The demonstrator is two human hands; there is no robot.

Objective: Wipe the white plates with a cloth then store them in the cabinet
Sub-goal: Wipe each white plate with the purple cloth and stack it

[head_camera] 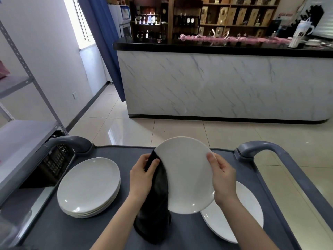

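L hand (142,175) & R hand (222,179) raised, fingers (210,158) curled.

Single head-worn wide-angle view, looking forward and down from the near edge of a grey cart (115,179); the cart top lies close below, the marble-fronted counter (225,83) well beyond across the floor.

No readable text

The bottles (187,20) and boxes (241,15) on the far shelves, and the white bag (300,32) on the desk (216,46), carry marks too blurred to read.
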